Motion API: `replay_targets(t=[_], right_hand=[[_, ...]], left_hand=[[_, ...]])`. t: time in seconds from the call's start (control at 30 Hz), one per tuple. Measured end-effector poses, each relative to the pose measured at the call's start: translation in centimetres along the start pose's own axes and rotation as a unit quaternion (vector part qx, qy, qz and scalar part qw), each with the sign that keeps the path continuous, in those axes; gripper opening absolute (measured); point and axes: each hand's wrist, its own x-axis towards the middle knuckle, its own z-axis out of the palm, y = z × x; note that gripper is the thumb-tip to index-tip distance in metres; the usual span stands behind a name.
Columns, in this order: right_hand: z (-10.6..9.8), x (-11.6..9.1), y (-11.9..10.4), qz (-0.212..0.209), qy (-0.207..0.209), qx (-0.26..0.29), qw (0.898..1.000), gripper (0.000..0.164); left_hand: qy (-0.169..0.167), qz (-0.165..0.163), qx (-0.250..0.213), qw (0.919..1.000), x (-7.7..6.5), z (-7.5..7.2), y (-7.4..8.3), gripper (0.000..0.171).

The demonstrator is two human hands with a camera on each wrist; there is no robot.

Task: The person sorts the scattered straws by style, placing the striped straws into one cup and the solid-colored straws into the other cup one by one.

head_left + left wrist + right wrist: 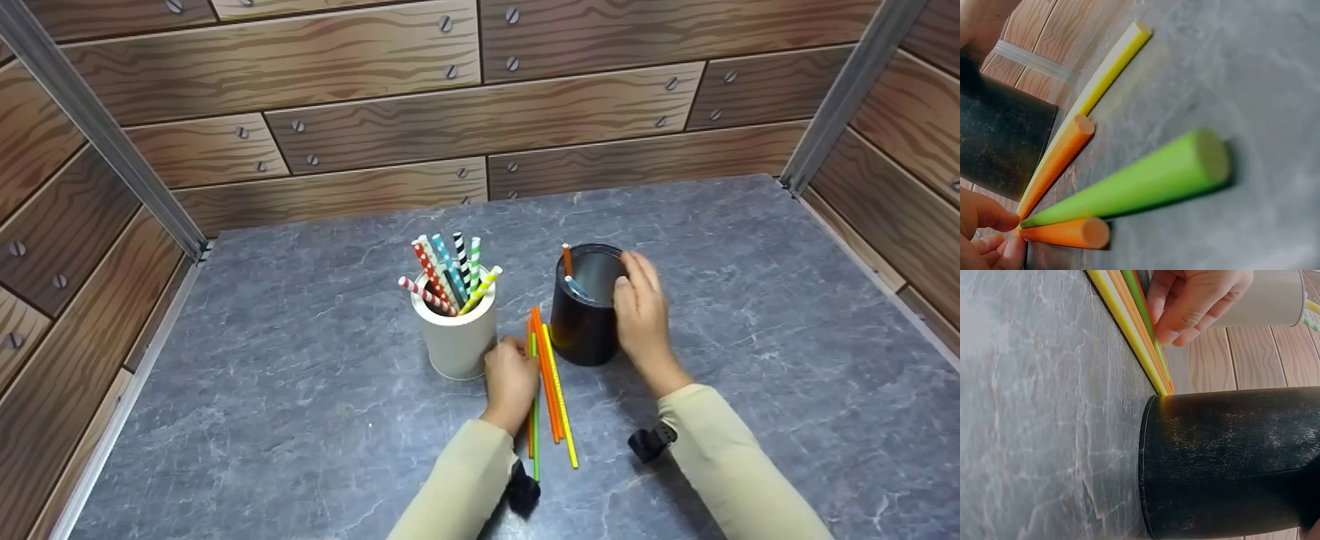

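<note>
Several plain straws lie side by side on the table between two cups: a green straw (pixel 536 442), orange straws (pixel 551 397) and a yellow straw (pixel 564 420). My left hand (pixel 511 379) is low beside the white cup (pixel 459 349), its thumb and fingertips pinching the end of an orange straw (pixel 1067 232) next to the green one. The right hand (pixel 643 322) holds the black cup (pixel 585 337) by its right side near the rim. Inside that cup stand an orange straw (pixel 568 259) and a blue straw (pixel 576 287). Patterned straws (pixel 450 270), striped and dotted, fill the white cup.
Wood-patterned panels (pixel 375 135) enclose the grey marbled table (pixel 300 405) at the back and sides. Metal posts (pixel 847 97) stand at the corners. Black wrist cameras (pixel 651 442) hang at both sleeves.
</note>
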Motion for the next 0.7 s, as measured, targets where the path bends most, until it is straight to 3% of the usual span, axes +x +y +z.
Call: replay_targets(t=[0.5, 0.7], right_hand=[[0.01, 0.05, -0.03, 0.004, 0.001, -0.005, 1.0, 0.045], [0.01, 0.07, -0.03, 0.006, 0.001, -0.001, 1.0, 0.044]], left_hand=[[-0.015, -0.025, 0.004, 0.9996, 0.47, 0.28, 0.39, 0.008], [-0.003, -0.016, -0.003, 0.9999, 0.39, 0.55, 0.28, 0.009]])
